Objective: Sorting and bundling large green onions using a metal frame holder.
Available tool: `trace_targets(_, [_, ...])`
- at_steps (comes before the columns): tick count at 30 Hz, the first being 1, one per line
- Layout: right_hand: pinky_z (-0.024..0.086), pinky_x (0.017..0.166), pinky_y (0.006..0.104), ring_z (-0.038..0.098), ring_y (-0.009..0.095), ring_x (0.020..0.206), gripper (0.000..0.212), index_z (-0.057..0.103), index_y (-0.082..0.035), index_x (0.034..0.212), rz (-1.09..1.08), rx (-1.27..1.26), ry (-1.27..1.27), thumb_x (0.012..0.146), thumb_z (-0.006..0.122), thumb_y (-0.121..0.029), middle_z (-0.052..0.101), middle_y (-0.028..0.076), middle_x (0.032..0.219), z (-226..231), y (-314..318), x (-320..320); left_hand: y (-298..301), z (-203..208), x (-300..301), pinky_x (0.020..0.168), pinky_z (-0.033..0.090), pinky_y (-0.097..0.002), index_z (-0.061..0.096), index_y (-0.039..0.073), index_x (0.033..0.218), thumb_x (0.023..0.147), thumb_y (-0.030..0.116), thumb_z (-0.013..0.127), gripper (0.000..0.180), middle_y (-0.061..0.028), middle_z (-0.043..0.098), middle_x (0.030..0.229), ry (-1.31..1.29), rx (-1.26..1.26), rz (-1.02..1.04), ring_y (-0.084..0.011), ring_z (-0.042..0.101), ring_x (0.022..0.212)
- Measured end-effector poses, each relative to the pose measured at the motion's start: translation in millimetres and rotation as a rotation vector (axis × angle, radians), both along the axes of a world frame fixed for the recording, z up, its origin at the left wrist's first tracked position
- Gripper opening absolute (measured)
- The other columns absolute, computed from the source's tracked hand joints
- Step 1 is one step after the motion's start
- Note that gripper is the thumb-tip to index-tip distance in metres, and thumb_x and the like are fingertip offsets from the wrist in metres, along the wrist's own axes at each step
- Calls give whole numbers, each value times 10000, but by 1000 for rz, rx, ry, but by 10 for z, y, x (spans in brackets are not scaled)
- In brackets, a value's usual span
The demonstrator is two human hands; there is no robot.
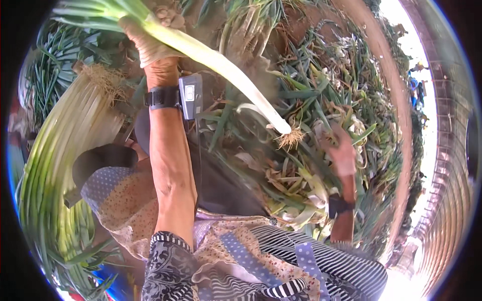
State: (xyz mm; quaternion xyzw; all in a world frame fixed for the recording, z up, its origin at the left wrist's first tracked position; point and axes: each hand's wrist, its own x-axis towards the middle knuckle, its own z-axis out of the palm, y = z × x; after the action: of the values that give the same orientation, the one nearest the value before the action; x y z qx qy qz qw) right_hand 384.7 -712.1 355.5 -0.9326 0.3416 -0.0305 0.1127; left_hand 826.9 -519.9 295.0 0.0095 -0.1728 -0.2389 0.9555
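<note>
My left hand is closed around a long leek at the upper left, gripping it near its green leaves. The leek's white shaft slants down to the right and ends in a tuft of roots over the middle. On the right, apart from the leek's root end, my right hand hangs over a heap of stripped leaves. It is smeared by motion, so its fingers and anything in them are unclear. Both wrists wear dark bands, and a small grey box sits beside the left one.
A big bundle of leeks lies on the left, roots toward the top. More leeks lie at the far middle. Leaf waste spreads across the right, up to a pale curved edge. A ribbed wall stands at the far right.
</note>
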Motion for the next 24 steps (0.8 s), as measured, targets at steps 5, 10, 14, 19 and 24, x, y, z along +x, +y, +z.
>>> trace_targets(5, [497,854,354,616,280,1028,680,571,-56,1207,109,341,19,652,810,-368,611,178,1150,-423,465,912,144,83,12,559,419,-242,601,70,818,499,572,829,637,-24,538,704,-28,-133,-105,-118,467,626])
trace_targets(10, [527,722,360,674,280,797,528,640,-75,1045,-119,151,-134,666,792,-409,688,125,843,-825,602,877,48,295,-396,604,460,-311,567,41,851,624,751,632,749,-76,569,739,198,294,33,-183,511,646])
trace_targets(14, [510,697,402,660,270,759,470,655,-140,1059,-138,-116,-91,670,788,-367,687,66,806,-1047,546,870,40,235,-313,636,478,-378,516,29,880,674,871,413,872,-116,584,755,320,593,169,-249,542,658])
trace_targets(19, [464,865,411,558,326,1031,575,603,-125,1145,-45,-69,-101,645,799,-327,624,113,1075,-762,615,1125,14,176,-243,531,402,-341,518,90,895,708,827,460,762,-93,542,674,334,592,271,-210,464,548])
trace_targets(24, [462,882,409,553,307,1007,607,599,-108,1141,22,-234,-698,610,822,-299,617,119,1066,-393,881,1681,29,221,-312,533,418,-347,515,117,956,715,816,472,741,-78,547,714,190,565,347,-212,474,582])
